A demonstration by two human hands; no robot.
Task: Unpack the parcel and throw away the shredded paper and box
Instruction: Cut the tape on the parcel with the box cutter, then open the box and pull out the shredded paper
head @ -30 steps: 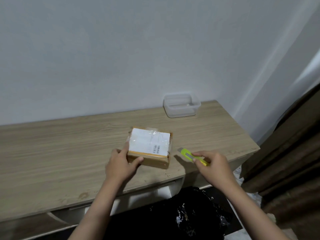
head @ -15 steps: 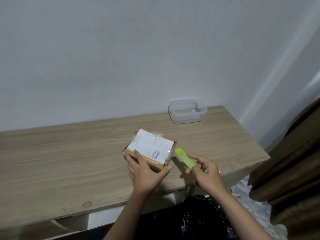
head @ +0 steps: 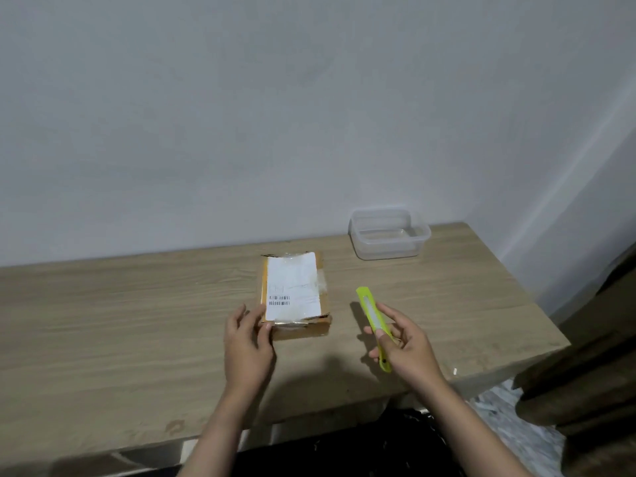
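Cardboard parcel [head: 294, 297] is sealed up, lying flat on the wooden desk [head: 120, 321] roughly mid-desk, not far from the wall, so this looks like the very first step: getting the tape cut before anything comes out. Left hand [head: 247, 346] is at the near-left corner of the box, fingers loosely curled with the thumb touching the corner, more steadying than gripping as far as I can tell. Right hand [head: 404, 349] has its fingers closed around a lime-green utility knife [head: 373, 325], tip pointing away and up toward the box, held above the desk just to the right of the parcel and not touching it. Can't tell if the blade is out. Next move, I'd guess, is pinning the box down firmly and running the blade along a taped seam, shallow so whatever's inside doesn't get sliced, and keeping the left fingers out of the cutting line. White shipping label [head: 292, 290] covers most of the top under clear tape; two barcode strips are visible near the front-left but the printed text is too blurry to read, no brand I can make out. Empty-looking clear plastic tub [head: 389, 234] sits back right by the wall, well apart from the parcel.
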